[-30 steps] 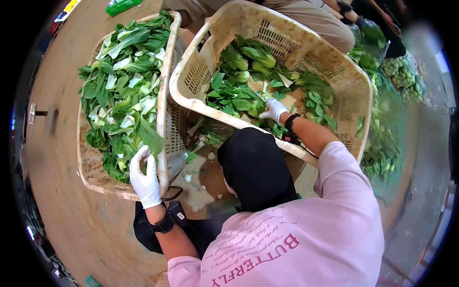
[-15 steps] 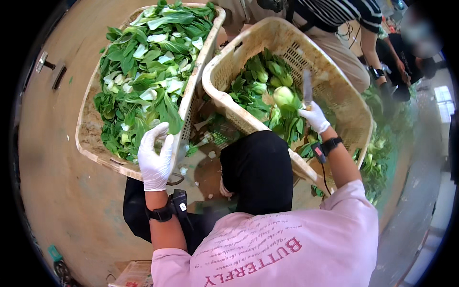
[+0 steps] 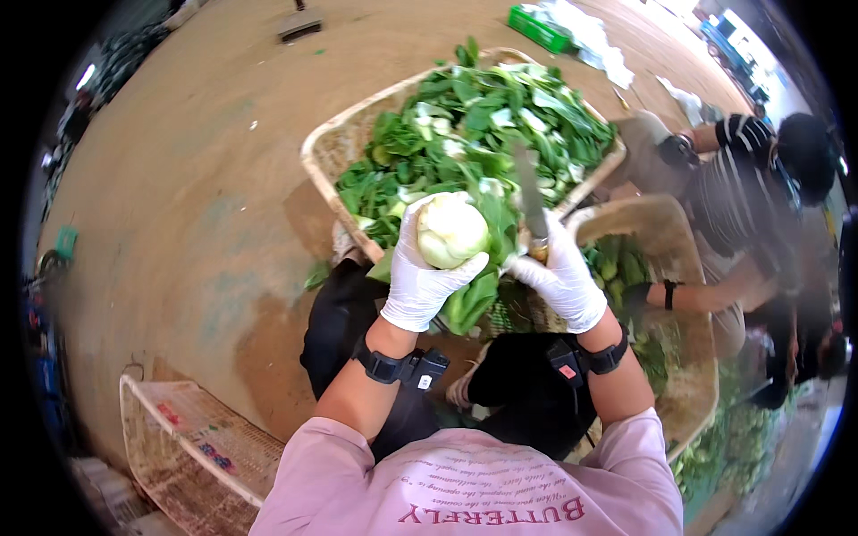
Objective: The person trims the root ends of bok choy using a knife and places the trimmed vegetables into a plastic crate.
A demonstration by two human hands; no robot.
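Note:
In a white glove, my left hand (image 3: 420,272) is closed around a bok choy (image 3: 454,230), its pale rounded base turned up and its green leaves hanging below. My right hand (image 3: 565,279), also gloved, grips a knife (image 3: 529,192) by the handle, with the blade pointing up and away from me. The knife is just right of the bok choy, and the blade looks slightly blurred. Beyond both hands stands a cream plastic basket (image 3: 323,161) heaped with loose green leaves and pale stalk pieces (image 3: 532,121).
A second cream basket (image 3: 702,375) with bok choy stands at my right. Past it sits another person (image 3: 751,196) in a striped top. More greens (image 3: 737,456) lie on the floor there. An empty-looking crate (image 3: 192,447) is at lower left; a green crate (image 3: 538,29) is far off.
My view has swung left. My right hand has come from the right basket with the knife. My left hand, open before at the leaf basket, now holds a bok choy.

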